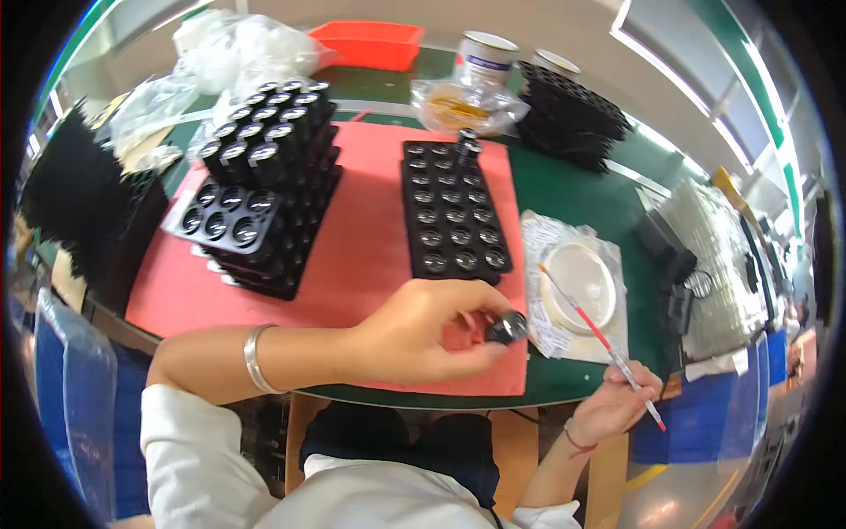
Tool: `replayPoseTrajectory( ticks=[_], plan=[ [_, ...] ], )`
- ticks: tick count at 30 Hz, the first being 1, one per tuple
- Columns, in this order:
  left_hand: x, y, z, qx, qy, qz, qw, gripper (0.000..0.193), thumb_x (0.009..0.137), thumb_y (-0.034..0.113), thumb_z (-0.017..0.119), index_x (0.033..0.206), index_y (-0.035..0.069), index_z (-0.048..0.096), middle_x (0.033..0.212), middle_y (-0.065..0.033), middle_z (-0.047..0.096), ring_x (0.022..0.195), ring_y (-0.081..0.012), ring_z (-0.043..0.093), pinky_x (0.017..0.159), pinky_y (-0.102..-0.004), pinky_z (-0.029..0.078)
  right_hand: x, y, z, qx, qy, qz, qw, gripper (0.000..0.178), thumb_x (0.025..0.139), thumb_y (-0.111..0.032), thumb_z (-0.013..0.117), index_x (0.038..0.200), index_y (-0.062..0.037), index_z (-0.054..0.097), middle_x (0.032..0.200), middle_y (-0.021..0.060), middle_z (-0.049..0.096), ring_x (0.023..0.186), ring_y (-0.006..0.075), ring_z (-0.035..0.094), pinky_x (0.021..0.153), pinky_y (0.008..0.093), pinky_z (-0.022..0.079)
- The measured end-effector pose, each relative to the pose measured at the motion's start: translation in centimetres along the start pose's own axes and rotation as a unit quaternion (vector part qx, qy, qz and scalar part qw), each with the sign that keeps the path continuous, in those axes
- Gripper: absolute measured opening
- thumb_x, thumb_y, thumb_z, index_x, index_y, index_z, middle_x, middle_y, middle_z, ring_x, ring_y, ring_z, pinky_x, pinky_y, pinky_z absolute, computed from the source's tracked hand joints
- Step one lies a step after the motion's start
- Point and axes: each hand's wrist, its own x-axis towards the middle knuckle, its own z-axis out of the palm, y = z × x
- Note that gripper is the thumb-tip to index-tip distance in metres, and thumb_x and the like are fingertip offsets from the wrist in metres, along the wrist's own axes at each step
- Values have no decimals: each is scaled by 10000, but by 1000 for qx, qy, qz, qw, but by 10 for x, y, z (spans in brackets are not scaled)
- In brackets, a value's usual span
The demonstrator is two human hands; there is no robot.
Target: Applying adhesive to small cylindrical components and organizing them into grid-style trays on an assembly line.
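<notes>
My left hand (423, 331) holds a small black cylinder (508, 328) with a shiny end between thumb and fingers, over the right side of the pink mat (370, 176). A thin paintbrush (593, 328) with a red and clear handle is gripped in my right hand (624, 398). Its tip is over the left rim of a round white dish (608, 280); I cannot tell whether they touch. Just beyond my left hand lies a black tray (411, 231) with rows of glossy round tops in its pockets. Two black cylinders (469, 148) stand higher at its far end.
On the left, stacked black trays (308, 234) bear upright cylinders (264, 157). More black trays (568, 115) are piled at the back right, near a white can (486, 60), a plastic bag (449, 108) and a red bin (374, 44). Crumpled clear plastic (238, 53) lies at the back left.
</notes>
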Motion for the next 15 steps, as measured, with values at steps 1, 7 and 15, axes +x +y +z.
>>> replayPoseTrajectory(
  ticks=[1,7,15],
  plan=[
    [-2,5,-2,72,6,77,994,306,695,93,680,979,13,597,859,-70,626,734,-168,609,666,-290,504,-1,1,3,-10,12,-6,1000,345,929,-385,411,839,-53,439,715,48,408,664,126,375,595,255,298],
    [-22,50,-27,453,158,302,823,239,589,114,706,816,72,644,779,1,614,702,-152,600,575,-260,473,0,-6,2,-70,1,3,998,335,960,-329,333,798,-49,416,704,52,383,663,149,354,630,278,300],
    [-66,63,-111,434,413,-47,799,279,594,138,765,800,10,628,655,-42,513,611,-162,481,584,-276,384,-1,-2,-2,-81,11,13,997,331,959,-333,326,809,-53,418,704,55,373,662,146,348,623,276,291]
  ],
)
